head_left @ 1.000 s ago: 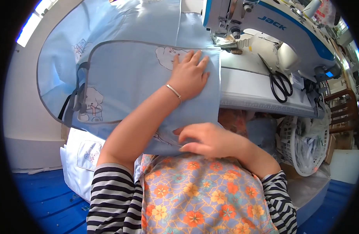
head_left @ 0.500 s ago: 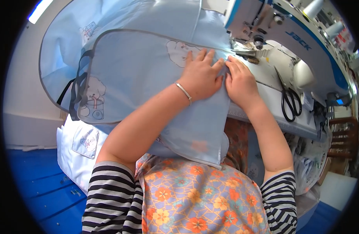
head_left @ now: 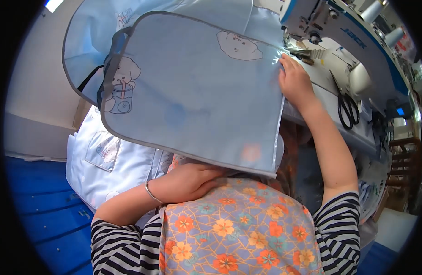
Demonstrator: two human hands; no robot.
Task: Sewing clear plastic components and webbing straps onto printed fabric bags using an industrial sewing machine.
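A light blue fabric panel (head_left: 197, 87) with grey binding and printed cartoon animals lies spread in front of me, its near edge over my lap. At its upper right corner, beside the sewing machine (head_left: 330, 27), my right hand (head_left: 295, 82) is closed on the panel's right edge. My left hand (head_left: 188, 181) is by the near edge, against my floral apron (head_left: 247, 220); its fingertips pass under the panel and are hidden. Dark straps (head_left: 115, 59) hang at the panel's left side.
Black-handled scissors (head_left: 347, 107) lie on the machine table (head_left: 328, 98), right of my right hand. More light blue fabric (head_left: 89, 55) is behind the panel. A pale printed piece with a pocket (head_left: 103, 151) rests at the left, above the blue floor (head_left: 41, 206).
My left hand has left the panel's top and moved down to its near edge. The panel lies flatter, its near right part spread out. My right hand stays at the upper right corner.
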